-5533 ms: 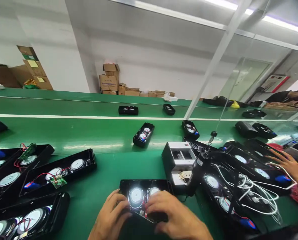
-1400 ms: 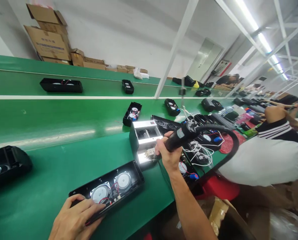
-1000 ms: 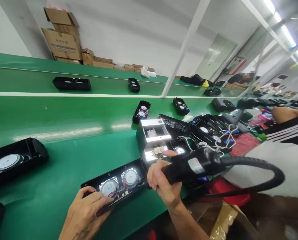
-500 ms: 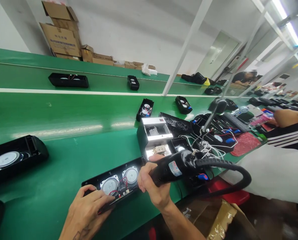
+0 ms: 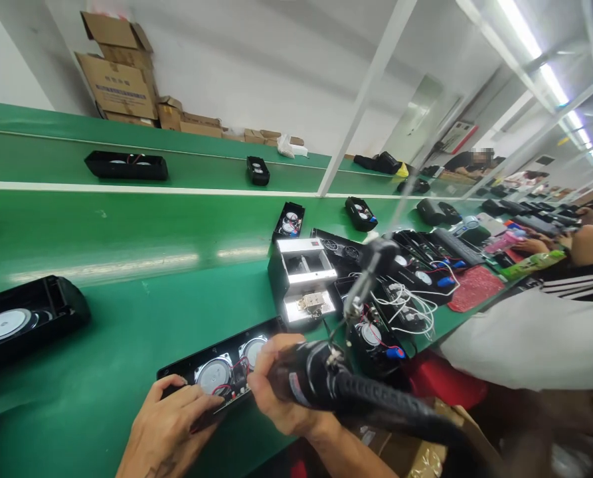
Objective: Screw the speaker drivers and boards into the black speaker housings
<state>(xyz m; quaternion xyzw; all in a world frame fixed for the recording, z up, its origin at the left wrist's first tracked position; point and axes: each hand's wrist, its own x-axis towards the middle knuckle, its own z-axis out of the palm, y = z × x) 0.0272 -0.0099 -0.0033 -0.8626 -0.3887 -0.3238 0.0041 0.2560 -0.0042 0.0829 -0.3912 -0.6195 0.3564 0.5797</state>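
Observation:
My left hand grips the near left end of a black speaker panel, thumb and fingers closed on its edge. Two round silver speaker drivers sit in the panel, with red and black wires and a small circuit board along its near edge. In my right hand is a black electric screwdriver, tilted over the panel's right part. A thick cable runs from its back end, and it hangs from a metal hook. Its tip is hidden behind my hand.
Behind the panel stands a silver-and-black box-shaped machine. To its right lie open speaker housings, white cables and a red mat. Another housing rests at left. A co-worker's white garment is close on the right.
My right hand has brought the screwdriver left and lower over the panel, its cable end swinging toward me. My left hand still holds the panel. The view has shifted slightly.

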